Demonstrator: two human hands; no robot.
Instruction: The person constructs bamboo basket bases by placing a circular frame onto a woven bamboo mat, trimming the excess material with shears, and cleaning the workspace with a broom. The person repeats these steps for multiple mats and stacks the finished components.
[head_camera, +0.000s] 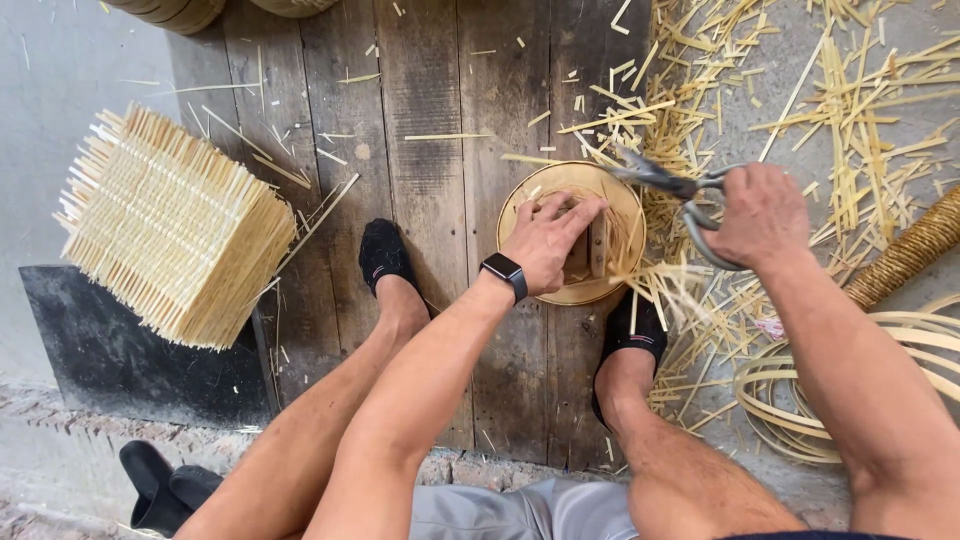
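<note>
My left hand (548, 237), with a black watch on the wrist, presses down on a round woven bamboo piece (617, 205) that stands on the wooden floor between my feet. Its fingers cover a small wooden block at the piece's middle. My right hand (765, 215) grips a pair of grey metal shears (668, 183), whose blades point left over the round piece's upper right rim. Loose strip ends stick out from the rim near the shears.
A stack of square woven bamboo mats (170, 228) lies at left on a dark slab (110, 370). Cut bamboo scraps (800, 90) litter the floor at right. Coiled bamboo strips (790, 400) and a rope-wrapped handle (905, 258) lie at far right. My feet wear black socks.
</note>
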